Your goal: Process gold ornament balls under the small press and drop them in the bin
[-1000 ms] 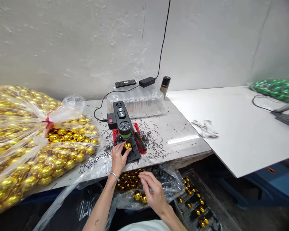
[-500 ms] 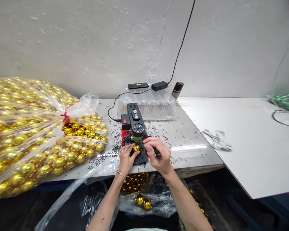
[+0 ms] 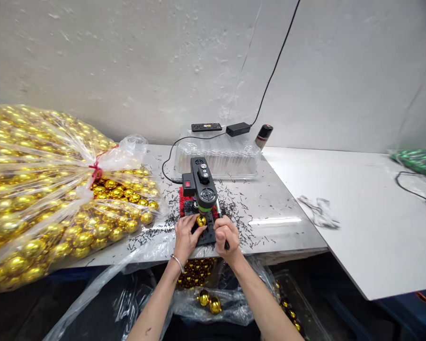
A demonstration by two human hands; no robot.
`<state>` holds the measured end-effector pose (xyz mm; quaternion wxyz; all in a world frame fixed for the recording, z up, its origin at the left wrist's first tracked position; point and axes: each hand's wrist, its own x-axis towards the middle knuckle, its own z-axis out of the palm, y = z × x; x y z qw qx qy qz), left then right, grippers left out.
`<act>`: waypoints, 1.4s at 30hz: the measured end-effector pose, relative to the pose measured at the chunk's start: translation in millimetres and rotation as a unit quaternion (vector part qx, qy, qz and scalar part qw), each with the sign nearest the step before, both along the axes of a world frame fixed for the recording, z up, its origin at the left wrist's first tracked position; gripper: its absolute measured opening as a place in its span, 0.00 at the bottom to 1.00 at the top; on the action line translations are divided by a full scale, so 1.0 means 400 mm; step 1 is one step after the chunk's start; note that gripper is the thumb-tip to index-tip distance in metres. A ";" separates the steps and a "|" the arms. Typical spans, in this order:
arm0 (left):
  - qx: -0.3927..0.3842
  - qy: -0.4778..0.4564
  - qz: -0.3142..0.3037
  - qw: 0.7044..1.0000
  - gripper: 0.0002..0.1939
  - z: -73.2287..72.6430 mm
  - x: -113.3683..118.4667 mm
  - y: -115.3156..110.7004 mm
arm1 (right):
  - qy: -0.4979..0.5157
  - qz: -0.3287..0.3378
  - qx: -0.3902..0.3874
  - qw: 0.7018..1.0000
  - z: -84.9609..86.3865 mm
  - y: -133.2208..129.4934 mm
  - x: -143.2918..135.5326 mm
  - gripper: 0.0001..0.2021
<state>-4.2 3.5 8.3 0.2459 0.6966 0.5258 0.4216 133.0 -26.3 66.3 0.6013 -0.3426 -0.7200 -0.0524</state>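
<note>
My left hand [image 3: 187, 237] pinches a shiny gold ball ornament [image 3: 201, 220] between thumb and fingers, on the black base plate [image 3: 206, 236] of a small bench press machine [image 3: 203, 182]. The ball sits right under the green-ringed head of the machine. My right hand [image 3: 227, 238] is closed in a fist round the black-gripped lever [image 3: 219, 208] on the machine's right side. The contact between ball and head is partly hidden. Below the table edge, two loose gold balls [image 3: 209, 302] rest on clear plastic.
A big tied plastic bag of gold balls [image 3: 57, 203] fills the left. Behind the machine lie clear plastic trays [image 3: 216, 158], a power adapter [image 3: 238, 129] and a spray can [image 3: 263, 136]. Black scraps [image 3: 234, 222] litter the table. White gloves [image 3: 319, 211] lie to the right.
My right hand has pulled the lever down and towards me, with its fist now tighter round the grip. My left hand keeps the ball in the same place under the head.
</note>
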 end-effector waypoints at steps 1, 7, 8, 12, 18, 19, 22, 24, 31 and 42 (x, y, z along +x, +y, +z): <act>0.009 0.017 0.001 1.000 0.15 -0.002 0.000 0.000 | 0.004 0.003 0.000 1.000 -0.002 0.001 -0.001 0.14; 0.036 0.054 0.004 0.998 0.13 -0.012 -0.002 0.001 | 0.004 -0.005 0.007 1.000 -0.009 0.002 -0.005 0.14; 0.037 0.055 0.004 0.998 0.13 -0.013 -0.002 0.001 | 0.003 -0.008 0.008 1.000 -0.010 0.002 -0.005 0.14; 0.039 0.058 0.008 0.998 0.14 -0.014 -0.002 0.001 | 0.002 -0.011 0.006 1.000 -0.016 0.001 -0.005 0.14; 0.040 0.057 0.006 0.998 0.14 -0.018 -0.002 0.003 | 0.001 -0.011 -0.003 1.000 -0.030 0.002 -0.001 0.13; 0.041 0.056 0.007 0.998 0.14 -0.019 -0.002 0.004 | 0.000 -0.010 -0.002 1.000 -0.035 0.004 -0.001 0.13; 0.043 0.054 0.008 0.998 0.14 -0.019 -0.002 0.006 | -0.014 -0.001 0.010 1.000 -0.054 0.010 0.001 0.13; 0.043 0.054 0.008 0.998 0.14 -0.019 -0.003 0.006 | -0.027 0.006 0.017 0.999 -0.058 0.011 0.001 0.13; 0.050 0.034 0.012 0.998 0.15 -0.027 0.001 0.013 | 0.057 0.014 -0.044 0.997 0.080 -0.009 -0.014 0.13; 0.084 0.065 -0.070 0.992 0.19 0.012 -0.085 -0.204 | 0.096 -0.002 -0.113 0.989 0.174 -0.024 -0.027 0.14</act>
